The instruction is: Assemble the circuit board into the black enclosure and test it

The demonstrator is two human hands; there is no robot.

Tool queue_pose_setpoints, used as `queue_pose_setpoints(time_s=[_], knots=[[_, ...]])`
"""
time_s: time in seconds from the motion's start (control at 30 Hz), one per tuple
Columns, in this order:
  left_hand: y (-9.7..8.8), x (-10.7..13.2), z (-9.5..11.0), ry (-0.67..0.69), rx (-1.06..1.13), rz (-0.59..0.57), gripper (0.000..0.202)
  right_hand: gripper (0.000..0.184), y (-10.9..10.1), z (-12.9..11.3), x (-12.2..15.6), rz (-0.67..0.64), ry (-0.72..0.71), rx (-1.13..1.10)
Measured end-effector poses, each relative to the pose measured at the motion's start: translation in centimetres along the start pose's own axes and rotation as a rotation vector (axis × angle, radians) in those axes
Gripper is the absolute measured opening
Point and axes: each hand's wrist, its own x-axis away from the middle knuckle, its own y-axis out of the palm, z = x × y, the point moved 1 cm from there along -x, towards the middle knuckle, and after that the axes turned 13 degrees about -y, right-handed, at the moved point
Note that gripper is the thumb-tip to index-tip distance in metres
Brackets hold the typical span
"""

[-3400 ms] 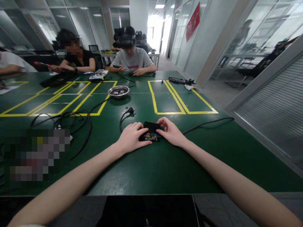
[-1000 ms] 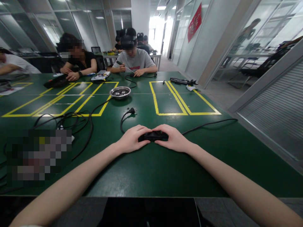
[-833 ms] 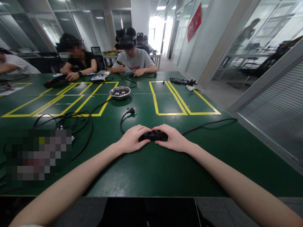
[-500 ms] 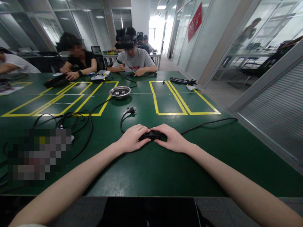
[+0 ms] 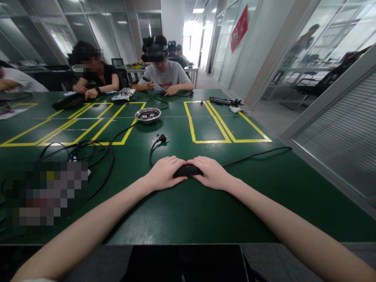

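Observation:
A black power adapter [image 5: 188, 170] lies low over the green table, directly in front of me. My left hand [image 5: 164, 173] is closed around its left end, fingers over the top and thumb along the near lower edge. At the other end my right hand [image 5: 214, 173] grips it the same way, so the fingertips of both hands almost meet above it. From the left a short cord curves up to a mains plug [image 5: 162, 138] lying on the table. A thin black cable [image 5: 255, 157] runs out to the right from behind my right hand.
A steel bowl [image 5: 147, 115] with small metal parts stands beyond the plug. Tangled black cables [image 5: 85, 148] and a blurred-out item [image 5: 47, 196] lie at left. Yellow tape [image 5: 194, 125] marks the table [image 5: 188, 219]. Across it, a person in grey [image 5: 170, 74] holds a screwdriver [image 5: 147, 79].
The adapter has turned slightly between my hands, showing more of its smooth side. My right hand has moved a little left, its fingers closing further around it. The view has shifted slightly.

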Motion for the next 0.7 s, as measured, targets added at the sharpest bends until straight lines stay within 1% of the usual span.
queue_pose_setpoints(time_s=[0.07,0.23,0.4,0.57,0.7], knots=[[-0.03,-0.07,-0.05,0.029,-0.053,0.009,0.034,0.026,-0.21,-0.09,-0.01,-0.012,0.000,-0.003],[-0.40,-0.10,0.05,0.100,-0.148,0.020,0.048,0.024,-0.63,-0.41,-0.04,-0.038,-0.010,0.011],[-0.40,0.07,0.33,0.080,-0.147,0.021,0.051,0.031,-0.65,-0.43,-0.15,-0.022,-0.069,0.067],[-0.41,0.10,0.72,0.098,-0.152,0.044,0.052,0.023,-0.58,-0.39,-0.19,-0.012,-0.081,0.087],[-0.41,0.03,0.74,0.108,-0.172,0.087,0.048,0.029,-0.47,-0.35,-0.19,0.029,-0.099,0.132]])
